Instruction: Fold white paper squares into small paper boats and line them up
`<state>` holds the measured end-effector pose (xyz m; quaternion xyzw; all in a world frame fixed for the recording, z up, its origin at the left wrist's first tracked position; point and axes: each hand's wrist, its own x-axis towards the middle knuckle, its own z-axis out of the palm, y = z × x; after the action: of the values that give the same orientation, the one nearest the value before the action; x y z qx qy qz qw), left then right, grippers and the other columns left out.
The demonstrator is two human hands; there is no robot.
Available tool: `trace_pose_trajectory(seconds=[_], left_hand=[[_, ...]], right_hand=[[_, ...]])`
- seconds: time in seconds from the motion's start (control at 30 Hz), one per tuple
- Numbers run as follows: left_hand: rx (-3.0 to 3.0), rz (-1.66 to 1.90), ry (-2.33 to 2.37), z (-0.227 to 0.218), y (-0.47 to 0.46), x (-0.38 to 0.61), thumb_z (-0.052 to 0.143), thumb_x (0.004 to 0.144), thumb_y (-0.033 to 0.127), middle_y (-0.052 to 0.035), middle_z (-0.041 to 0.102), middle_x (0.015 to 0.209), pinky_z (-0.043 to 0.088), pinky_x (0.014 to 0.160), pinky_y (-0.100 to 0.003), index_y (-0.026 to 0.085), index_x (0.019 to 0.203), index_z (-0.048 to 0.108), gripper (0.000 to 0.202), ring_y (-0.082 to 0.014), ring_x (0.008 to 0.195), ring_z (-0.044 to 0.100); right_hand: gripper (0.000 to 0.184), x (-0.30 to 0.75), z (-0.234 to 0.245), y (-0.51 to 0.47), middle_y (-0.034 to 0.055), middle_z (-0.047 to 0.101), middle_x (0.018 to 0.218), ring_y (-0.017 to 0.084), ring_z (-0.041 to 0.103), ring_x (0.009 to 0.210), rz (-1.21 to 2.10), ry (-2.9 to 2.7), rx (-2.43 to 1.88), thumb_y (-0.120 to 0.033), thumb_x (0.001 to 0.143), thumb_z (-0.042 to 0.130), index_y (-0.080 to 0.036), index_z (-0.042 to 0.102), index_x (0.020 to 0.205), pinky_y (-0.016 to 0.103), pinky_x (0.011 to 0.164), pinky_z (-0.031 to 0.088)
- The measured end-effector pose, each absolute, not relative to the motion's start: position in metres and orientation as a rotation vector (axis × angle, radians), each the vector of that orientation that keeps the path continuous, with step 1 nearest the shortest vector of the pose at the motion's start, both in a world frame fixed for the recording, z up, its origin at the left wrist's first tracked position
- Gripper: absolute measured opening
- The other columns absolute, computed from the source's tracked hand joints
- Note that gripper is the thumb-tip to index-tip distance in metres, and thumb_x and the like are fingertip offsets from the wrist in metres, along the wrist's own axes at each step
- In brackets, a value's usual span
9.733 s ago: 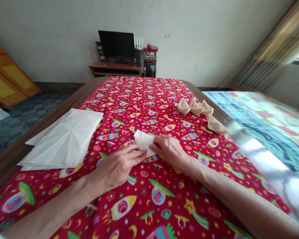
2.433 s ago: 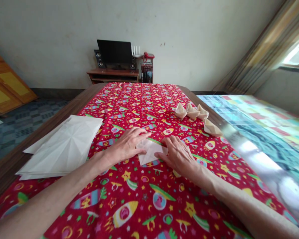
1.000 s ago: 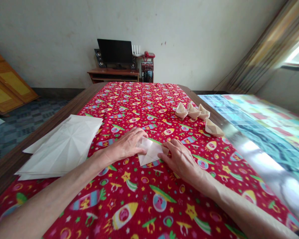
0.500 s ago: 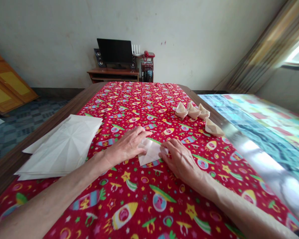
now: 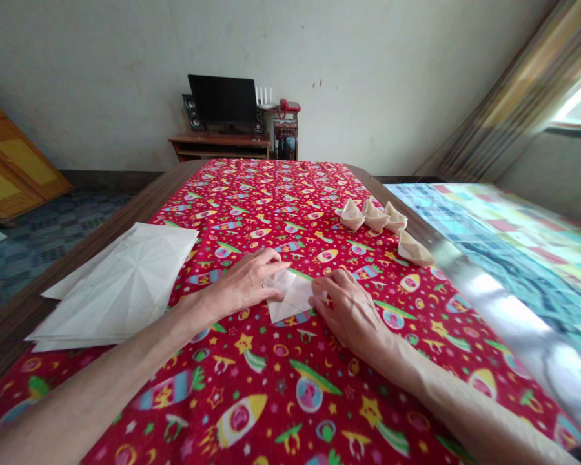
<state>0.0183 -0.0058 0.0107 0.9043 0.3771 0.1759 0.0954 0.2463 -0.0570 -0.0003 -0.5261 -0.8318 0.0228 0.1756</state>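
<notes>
A small white sheet of folded paper [image 5: 293, 298] lies on the red patterned cloth between my hands, with crease lines across it. My left hand [image 5: 252, 279] holds its left side, thumb on the near part and fingers curled over the far left edge. At the right corner, my right hand [image 5: 346, 305] pinches the paper between thumb and bent fingers. Part of each side of the paper is hidden under the fingers.
Creased white paper sheets [image 5: 126, 284] are stacked on the left. Several folded paper boats [image 5: 352, 215] stand by the table's right edge. The red cloth [image 5: 281, 206] covers most of the wooden table. Beyond it stands a monitor [image 5: 223, 100]; a bed [image 5: 508, 239] is on the right.
My right fingers have bent a little more at the paper's right corner. My left hand has shifted very slightly, and the paper lies in nearly the same place.
</notes>
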Motion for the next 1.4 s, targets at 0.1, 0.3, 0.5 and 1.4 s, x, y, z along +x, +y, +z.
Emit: trace_pose_trajectory(seconds=[0.1, 0.3, 0.5, 1.4], left_hand=[[2.713, 0.522, 1.096, 0.011, -0.006, 0.017, 0.072, 0.075, 0.026, -0.0055, 0.054, 0.109, 0.046, 0.092, -0.031, 0.018, 0.117, 0.058, 0.045, -0.0207, 0.105, 0.053], [2.765, 0.555, 1.073, 0.010, -0.007, 0.017, 0.072, 0.074, 0.021, -0.0047, 0.054, 0.110, 0.045, 0.095, -0.033, 0.019, 0.118, 0.057, 0.046, -0.0206, 0.107, 0.053], [2.734, 0.518, 1.117, 0.011, -0.008, 0.021, 0.073, 0.073, 0.020, -0.0026, 0.056, 0.101, 0.047, 0.088, -0.031, 0.021, 0.115, 0.060, 0.045, -0.0188, 0.097, 0.056], [2.416, 0.591, 1.404, -0.004, -0.001, 0.024, 0.070, 0.071, 0.028, 0.0008, 0.065, 0.079, 0.040, 0.063, -0.022, 0.020, 0.078, 0.067, 0.012, -0.0150, 0.075, 0.060]], right_hand=[[0.012, 0.246, 0.000, -0.057, 0.0056, 0.056, 0.086, 0.018, 0.052, 0.079, 0.054, -2.394, -1.465, -0.024, 0.089, 0.051, -0.018, 0.061, 0.089, 0.030, 0.068, 0.041], [0.016, 0.247, -0.005, -0.057, 0.0084, 0.055, 0.094, 0.021, 0.052, 0.086, 0.021, -2.330, -1.462, -0.028, 0.088, 0.053, -0.017, 0.060, 0.098, 0.032, 0.072, 0.043], [0.014, 0.249, -0.009, -0.057, 0.0079, 0.054, 0.093, 0.021, 0.051, 0.085, 0.012, -2.339, -1.410, -0.027, 0.089, 0.052, -0.019, 0.060, 0.097, 0.032, 0.071, 0.044], [0.010, 0.240, -0.005, -0.004, 0.0020, 0.064, 0.082, 0.014, 0.056, 0.075, 0.402, -2.372, -1.246, -0.021, 0.078, 0.060, -0.019, 0.064, 0.087, 0.022, 0.064, 0.037]])
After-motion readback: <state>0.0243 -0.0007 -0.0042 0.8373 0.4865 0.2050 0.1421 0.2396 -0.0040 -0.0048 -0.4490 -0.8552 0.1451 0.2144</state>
